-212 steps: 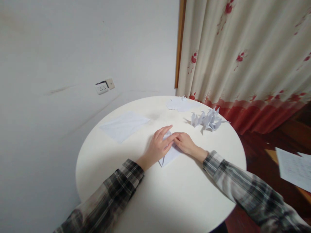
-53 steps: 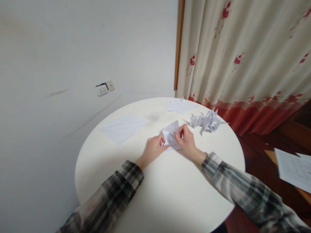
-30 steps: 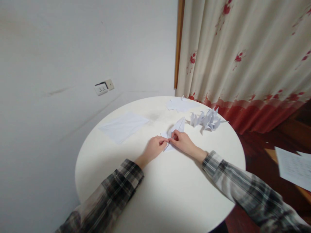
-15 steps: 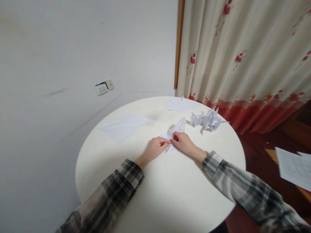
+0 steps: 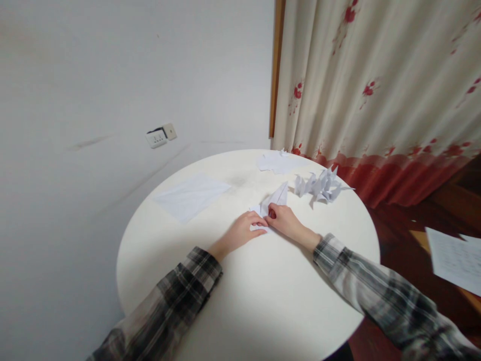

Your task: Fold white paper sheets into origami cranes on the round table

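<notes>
A partly folded white sheet of paper [image 5: 279, 194] lies on the round white table between my two hands, its pointed flap reaching away to the upper right. My right hand [image 5: 286, 219] is closed, with thumb and fingertips pinching the middle of the paper. My left hand [image 5: 244, 231] curls over the paper's near left part, its thumb close to the bottom edge and its fingertips touching beside the right hand's. Both hands cover much of the lower folds, so their exact shape is hidden.
Several folded paper cranes [image 5: 323, 186] cluster at the table's right. Flat white sheets [image 5: 193, 195] lie at the left, and more paper [image 5: 278, 163] is at the far edge. A wall socket [image 5: 156, 138] is behind the table [image 5: 240, 311], a floral curtain [image 5: 376, 100] at the right.
My left hand has shifted slightly right and spread over the near flap, which now lies mostly under its fingers. The right hand keeps its pinch almost in place.
</notes>
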Demonstrator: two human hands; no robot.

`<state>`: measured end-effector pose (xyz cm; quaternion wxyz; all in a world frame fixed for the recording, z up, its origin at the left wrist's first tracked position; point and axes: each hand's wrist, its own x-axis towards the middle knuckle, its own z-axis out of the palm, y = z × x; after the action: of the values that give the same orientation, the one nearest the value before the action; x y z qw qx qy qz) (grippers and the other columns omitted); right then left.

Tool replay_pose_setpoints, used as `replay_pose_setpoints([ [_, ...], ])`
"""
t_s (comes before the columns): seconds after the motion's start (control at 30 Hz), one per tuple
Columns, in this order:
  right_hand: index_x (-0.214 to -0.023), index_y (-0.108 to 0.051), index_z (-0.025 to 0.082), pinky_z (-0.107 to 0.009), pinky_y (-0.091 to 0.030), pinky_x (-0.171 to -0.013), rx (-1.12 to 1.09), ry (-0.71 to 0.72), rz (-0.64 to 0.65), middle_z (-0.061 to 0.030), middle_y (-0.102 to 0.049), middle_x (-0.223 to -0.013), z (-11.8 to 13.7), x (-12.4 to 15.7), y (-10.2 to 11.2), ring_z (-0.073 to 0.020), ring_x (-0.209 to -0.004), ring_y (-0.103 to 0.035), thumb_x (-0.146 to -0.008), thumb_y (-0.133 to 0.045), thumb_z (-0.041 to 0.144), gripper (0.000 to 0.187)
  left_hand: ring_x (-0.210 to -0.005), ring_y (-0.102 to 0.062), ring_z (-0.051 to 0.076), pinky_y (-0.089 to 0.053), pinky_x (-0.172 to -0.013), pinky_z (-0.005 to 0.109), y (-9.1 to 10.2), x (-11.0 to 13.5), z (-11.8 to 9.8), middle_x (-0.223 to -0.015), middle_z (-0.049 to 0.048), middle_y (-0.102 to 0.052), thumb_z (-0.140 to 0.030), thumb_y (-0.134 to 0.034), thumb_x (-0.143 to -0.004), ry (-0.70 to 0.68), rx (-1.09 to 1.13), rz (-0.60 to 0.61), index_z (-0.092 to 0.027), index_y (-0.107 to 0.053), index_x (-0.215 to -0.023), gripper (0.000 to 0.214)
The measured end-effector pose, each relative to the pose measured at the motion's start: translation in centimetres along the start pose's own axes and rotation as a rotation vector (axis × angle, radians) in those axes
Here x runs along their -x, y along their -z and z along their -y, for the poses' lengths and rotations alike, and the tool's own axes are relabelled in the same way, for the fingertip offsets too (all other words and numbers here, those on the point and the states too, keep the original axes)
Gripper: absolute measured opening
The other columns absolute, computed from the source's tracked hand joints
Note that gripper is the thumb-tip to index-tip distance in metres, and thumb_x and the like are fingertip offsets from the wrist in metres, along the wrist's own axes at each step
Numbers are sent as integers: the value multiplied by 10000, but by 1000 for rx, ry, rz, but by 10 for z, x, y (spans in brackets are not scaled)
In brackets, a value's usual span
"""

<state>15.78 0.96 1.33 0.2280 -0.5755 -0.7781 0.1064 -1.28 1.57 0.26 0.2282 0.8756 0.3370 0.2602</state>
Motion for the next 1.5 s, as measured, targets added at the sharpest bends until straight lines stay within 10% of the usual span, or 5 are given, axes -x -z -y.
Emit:
replay_pose_setpoints([
  [0.5, -891, -505, 161, -223, -318, -550, -133, -44, -111, 0, -576, -634, -4, 1, -2, -130, -574, -513, -763, -509, 193, 132, -1084, -510, 195, -387, -963, 366, -2, 2, 14, -1129, 72, -604, -428, -606, -740, -90, -161, -39, -213, -602, -1085, 406],
  [0.83, -820, -422, 197, -311, -378, -742, -339, -22, -606, -43, -498, -850, -9, -3, 1, -177, -812, -468, -715, -412, 148, 116, -1041, -504, 209, -392, -930, 359, 1, 3, 1, -1063, 66, -604, -389, -638, -720, -40, -248, -52, -217, -593, -1081, 403],
  [1.03, -871, -384, 202, -358, -372, -838, -424, -76, -497, -80, -489, -1013, -21, -9, -12, -204, -966, -459, -650, -418, 138, 232, -1011, -501, 214, -394, -909, 357, 3, 3, -3, -1038, 60, -584, -391, -649, -701, -22, -279, -43, -213, -591, -1073, 416],
  [1.5, -740, -340, 216, -256, -294, -560, -473, -237, -346, 35, -424, -629, -20, -10, -14, -152, -585, -422, -579, -420, 191, 182, -1178, -446, 208, -329, -1006, 359, -3, 4, 3, -1271, 93, -504, -393, -594, -748, -3, -237, -1, -181, -557, -1068, 385],
])
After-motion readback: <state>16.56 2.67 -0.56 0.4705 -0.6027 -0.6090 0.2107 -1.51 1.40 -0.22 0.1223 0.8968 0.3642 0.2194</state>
